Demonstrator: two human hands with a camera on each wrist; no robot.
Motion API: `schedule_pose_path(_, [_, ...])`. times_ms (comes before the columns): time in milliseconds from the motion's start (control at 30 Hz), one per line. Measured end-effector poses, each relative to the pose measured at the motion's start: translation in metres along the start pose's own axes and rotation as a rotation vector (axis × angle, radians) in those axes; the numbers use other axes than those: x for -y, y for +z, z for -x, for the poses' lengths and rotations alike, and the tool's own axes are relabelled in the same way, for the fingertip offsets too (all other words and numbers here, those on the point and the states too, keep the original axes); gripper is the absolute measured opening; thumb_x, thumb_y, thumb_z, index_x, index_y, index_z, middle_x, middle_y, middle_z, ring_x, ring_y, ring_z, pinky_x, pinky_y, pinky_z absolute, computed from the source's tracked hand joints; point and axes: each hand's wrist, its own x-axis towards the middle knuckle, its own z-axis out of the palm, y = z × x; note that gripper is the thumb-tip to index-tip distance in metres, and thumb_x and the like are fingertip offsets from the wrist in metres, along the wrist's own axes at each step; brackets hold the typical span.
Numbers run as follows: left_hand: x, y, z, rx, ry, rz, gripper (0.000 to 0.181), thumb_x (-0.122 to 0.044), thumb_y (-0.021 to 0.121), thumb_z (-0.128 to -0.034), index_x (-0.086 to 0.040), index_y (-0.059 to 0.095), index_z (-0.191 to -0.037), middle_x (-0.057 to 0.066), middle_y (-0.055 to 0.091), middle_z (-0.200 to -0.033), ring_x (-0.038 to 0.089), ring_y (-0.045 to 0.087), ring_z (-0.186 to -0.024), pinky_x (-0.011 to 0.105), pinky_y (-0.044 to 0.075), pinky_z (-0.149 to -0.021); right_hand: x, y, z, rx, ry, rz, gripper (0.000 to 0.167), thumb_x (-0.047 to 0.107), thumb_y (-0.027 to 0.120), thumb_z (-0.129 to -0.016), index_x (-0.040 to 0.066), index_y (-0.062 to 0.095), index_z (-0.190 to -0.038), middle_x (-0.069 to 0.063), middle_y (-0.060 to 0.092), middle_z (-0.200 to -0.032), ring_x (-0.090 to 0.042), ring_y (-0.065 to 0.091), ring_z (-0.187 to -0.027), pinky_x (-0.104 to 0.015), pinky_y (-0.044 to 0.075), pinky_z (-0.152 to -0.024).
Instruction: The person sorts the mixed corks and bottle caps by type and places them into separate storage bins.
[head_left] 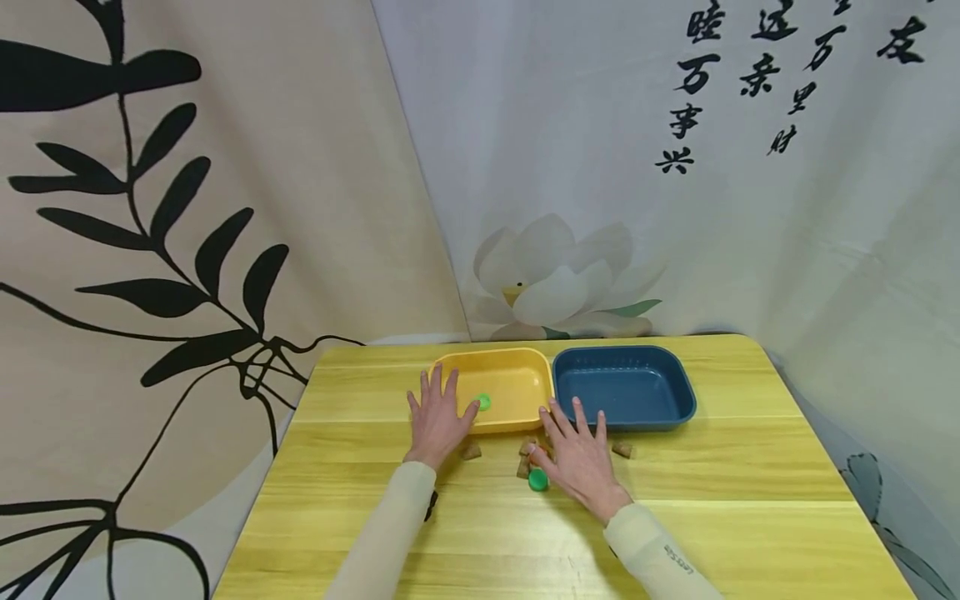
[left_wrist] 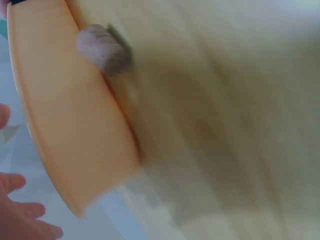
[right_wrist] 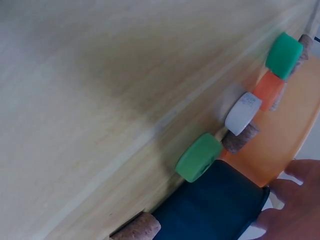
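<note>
My left hand (head_left: 437,423) reaches over the front left of the yellow tray (head_left: 517,357), fingers spread. A light green bottle cap (head_left: 483,402) shows in that tray beside the thumb; whether they touch, I cannot tell. Over the table, at the front left corner of the blue tray (head_left: 622,387), hovers my right hand (head_left: 581,462), its fingers apart. Near its thumb lie a green cap (head_left: 537,479) and corks (head_left: 523,467). The right wrist view shows an orange cap (right_wrist: 269,90), a white cap (right_wrist: 243,113) and another green cap (right_wrist: 199,156) before the trays.
One cork (head_left: 471,451) lies in front of the yellow tray, and another cork (head_left: 622,448) in front of the blue one. Both trays stand side by side at the back of the wooden table (head_left: 750,467). Printed cloth (head_left: 337,208) hangs behind it.
</note>
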Motion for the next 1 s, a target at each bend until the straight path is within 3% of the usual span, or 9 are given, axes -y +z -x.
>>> schedule_pose_path(200, [0.019, 0.001, 0.024, 0.042, -0.086, 0.047, 0.095, -0.067, 0.050, -0.0987, -0.009, 0.019, -0.166, 0.021, 0.008, -0.172, 0.048, 0.003, -0.156, 0.081, 0.012, -0.112, -0.004, 0.001, 0.006, -0.060, -0.005, -0.022, 0.074, 0.065, 0.047, -0.102, 0.020, 0.041, -0.161, -0.005, 0.028, -0.169, -0.042, 0.020, -0.155, -0.076, 0.011, -0.117])
schedule_pose_path(400, [0.029, 0.002, 0.036, 0.117, -0.125, 0.052, 0.107, -0.080, 0.040, -0.0955, -0.006, 0.011, -0.167, 0.022, 0.002, -0.172, 0.051, 0.006, -0.155, 0.082, 0.013, -0.111, -0.003, -0.001, 0.024, -0.156, -0.071, -0.022, 0.074, 0.058, 0.058, -0.100, 0.016, 0.044, -0.159, -0.010, 0.034, -0.167, -0.044, 0.030, -0.151, -0.077, 0.022, -0.113])
schedule_pose_path(700, [0.038, 0.003, 0.035, 0.137, -0.143, 0.062, 0.107, -0.080, 0.037, -0.0961, -0.006, 0.007, -0.167, 0.022, -0.001, -0.172, 0.050, 0.005, -0.155, 0.081, 0.011, -0.112, 0.008, -0.006, 0.047, -0.180, -0.082, 0.008, 0.073, 0.060, 0.062, -0.096, 0.014, 0.054, -0.152, -0.010, 0.046, -0.159, -0.044, 0.037, -0.147, -0.073, 0.031, -0.111])
schedule_pose_path(1000, [0.034, 0.003, 0.026, 0.138, -0.142, 0.081, 0.107, -0.081, 0.036, -0.0957, -0.006, 0.007, -0.167, 0.021, 0.000, -0.172, 0.050, 0.005, -0.155, 0.081, 0.012, -0.112, 0.016, 0.001, 0.052, -0.136, -0.145, 0.088, 0.065, 0.061, 0.070, -0.091, 0.016, 0.066, -0.138, -0.009, 0.065, -0.137, -0.041, 0.048, -0.139, -0.073, 0.035, -0.108])
